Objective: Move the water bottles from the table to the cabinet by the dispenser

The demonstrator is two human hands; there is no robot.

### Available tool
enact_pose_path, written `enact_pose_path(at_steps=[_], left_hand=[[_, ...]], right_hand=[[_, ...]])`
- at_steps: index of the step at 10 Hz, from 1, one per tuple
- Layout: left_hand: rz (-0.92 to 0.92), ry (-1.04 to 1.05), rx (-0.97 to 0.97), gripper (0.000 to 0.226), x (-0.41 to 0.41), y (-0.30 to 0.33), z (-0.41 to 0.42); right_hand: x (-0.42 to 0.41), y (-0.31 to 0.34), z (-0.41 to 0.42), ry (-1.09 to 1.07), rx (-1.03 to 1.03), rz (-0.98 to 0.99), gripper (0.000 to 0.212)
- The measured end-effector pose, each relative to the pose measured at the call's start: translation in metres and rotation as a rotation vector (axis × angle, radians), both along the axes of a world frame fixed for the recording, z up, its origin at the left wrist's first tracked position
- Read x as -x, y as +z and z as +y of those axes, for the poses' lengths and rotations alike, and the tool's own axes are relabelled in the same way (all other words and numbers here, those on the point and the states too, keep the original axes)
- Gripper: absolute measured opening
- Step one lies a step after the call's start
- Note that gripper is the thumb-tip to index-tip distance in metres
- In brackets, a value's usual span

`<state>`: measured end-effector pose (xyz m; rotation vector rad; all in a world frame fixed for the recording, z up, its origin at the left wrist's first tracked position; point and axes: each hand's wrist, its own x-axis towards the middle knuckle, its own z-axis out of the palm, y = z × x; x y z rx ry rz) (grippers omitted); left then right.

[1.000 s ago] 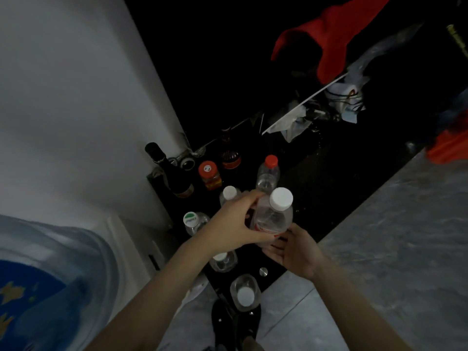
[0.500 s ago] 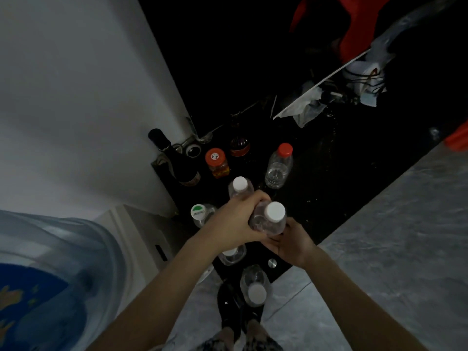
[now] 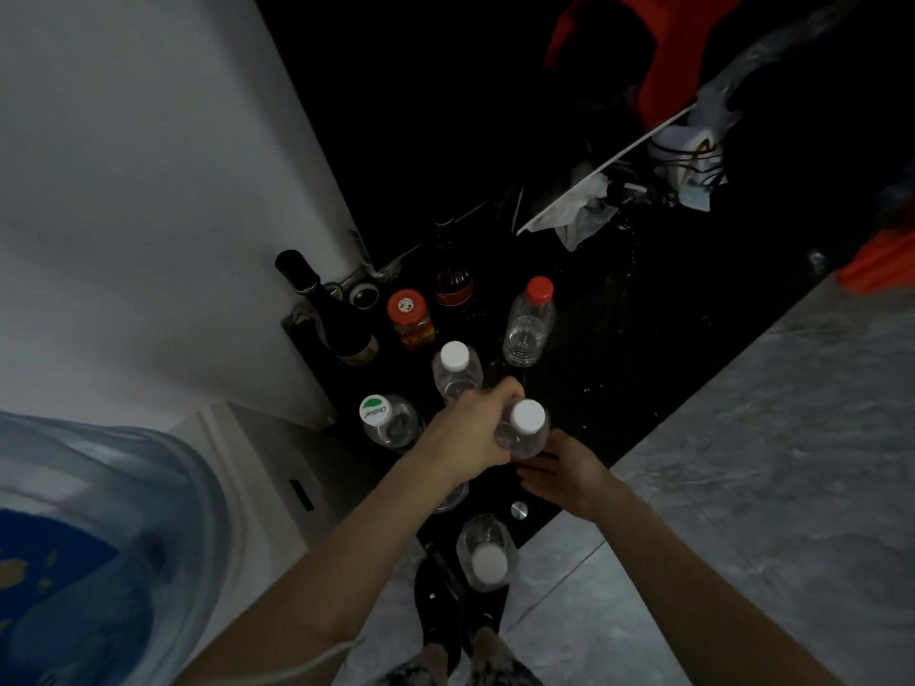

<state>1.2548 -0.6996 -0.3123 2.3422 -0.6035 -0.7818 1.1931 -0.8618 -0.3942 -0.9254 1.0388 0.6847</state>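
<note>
My left hand (image 3: 473, 430) grips a clear water bottle with a white cap (image 3: 526, 425) just above the low black cabinet top (image 3: 643, 368). Just right of that bottle is my right hand (image 3: 569, 470), its fingers spread and apart from it. Other clear bottles stand on the cabinet: one with a white cap (image 3: 455, 368), one with a red cap (image 3: 530, 324), one with a green-and-white cap (image 3: 383, 420) and one with a white cap near the front corner (image 3: 487, 552). Another bottle is partly hidden under my left wrist.
A dark wine bottle (image 3: 327, 309), an orange-lidded jar (image 3: 411, 319) and a dark bottle (image 3: 453, 284) stand at the back by the white wall. The water dispenser's blue jug (image 3: 84, 537) fills the lower left. Crumpled white bags (image 3: 594, 210) lie further back. Grey floor (image 3: 767, 462) lies right.
My left hand has lowered the white-capped bottle toward the cabinet top. My right hand has let go of it and opened beside it.
</note>
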Motion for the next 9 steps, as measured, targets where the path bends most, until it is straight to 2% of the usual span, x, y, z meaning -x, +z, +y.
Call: enact_pose_path(at_steps=[5, 9], left_hand=[[0.125, -0.031, -0.12, 0.055, -0.01, -0.012, -0.008], [0.088, -0.045, -0.218, 0.089, -0.002, 0.02, 0.001]], right_hand=[[0.01, 0.007, -0.011, -0.039, -0.018, -0.059, 0.045], [0.015, 0.036, -0.017, -0.089, 0.012, -0.087, 0.045]])
